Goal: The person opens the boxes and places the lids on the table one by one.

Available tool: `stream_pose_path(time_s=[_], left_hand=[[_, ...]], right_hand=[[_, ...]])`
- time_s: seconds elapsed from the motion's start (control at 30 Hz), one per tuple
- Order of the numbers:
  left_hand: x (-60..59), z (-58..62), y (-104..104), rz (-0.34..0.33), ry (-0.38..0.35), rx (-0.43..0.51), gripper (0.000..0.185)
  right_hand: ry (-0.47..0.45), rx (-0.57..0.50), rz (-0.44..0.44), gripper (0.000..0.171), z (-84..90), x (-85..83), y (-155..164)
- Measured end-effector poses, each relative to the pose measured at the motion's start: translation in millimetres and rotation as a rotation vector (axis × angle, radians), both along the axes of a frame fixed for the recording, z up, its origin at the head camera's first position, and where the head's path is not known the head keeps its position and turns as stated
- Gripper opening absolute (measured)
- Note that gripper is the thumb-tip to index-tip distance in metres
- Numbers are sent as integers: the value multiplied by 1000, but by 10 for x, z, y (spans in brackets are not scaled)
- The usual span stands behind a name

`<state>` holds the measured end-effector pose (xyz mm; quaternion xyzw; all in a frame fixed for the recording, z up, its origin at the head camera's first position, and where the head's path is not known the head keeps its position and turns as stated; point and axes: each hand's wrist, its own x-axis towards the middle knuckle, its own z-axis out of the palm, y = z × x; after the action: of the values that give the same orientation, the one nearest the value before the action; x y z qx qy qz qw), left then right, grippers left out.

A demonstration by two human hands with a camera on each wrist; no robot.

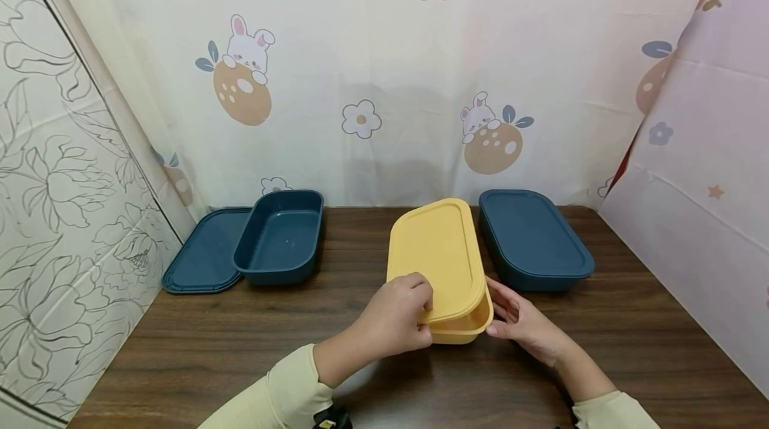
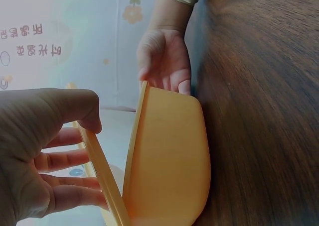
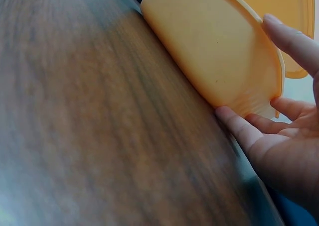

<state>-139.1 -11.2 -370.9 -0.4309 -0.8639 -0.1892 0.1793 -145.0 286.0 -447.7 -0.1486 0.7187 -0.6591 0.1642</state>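
**Yellow lid half-seated on its box, both hands at the near end**

While pinched at its near left corner by the left hand, sits askew over the yellow box: yellow lid, shifted leftward and lifted at the near end, leaving the box's near right rim uncovered. Thumb on top of the lid, fingers curled beneath its edge, as seen from the left wrist. Right hand held beside the box's near right corner, fingers loosely extended, tips touching the box wall close to the table; nothing grasped. Box standing on the dark wooden table, roughly centred, near the front edge.

Just right of the yellow box and slightly farther back: closed blue box, lid on. Well to the left: open blue box, resting partly on top of a loose blue lid lying flat against the left wall. Behind everything, pale curtain printed with rabbits, oranges and flowers. Cream sleeves on both forearms.
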Motion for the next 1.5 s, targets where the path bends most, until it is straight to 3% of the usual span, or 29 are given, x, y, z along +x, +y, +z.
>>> stream_pose_path(time_s=[0.33, 1.5], left_hand=[[14, 6, -23, 3, -13, 40, 28], [7, -62, -95, 15, -40, 211, 28]], right_hand=[[-7, -92, 14, 82, -2, 1, -16], [7, -110, 25, 87, 24, 24, -40]])
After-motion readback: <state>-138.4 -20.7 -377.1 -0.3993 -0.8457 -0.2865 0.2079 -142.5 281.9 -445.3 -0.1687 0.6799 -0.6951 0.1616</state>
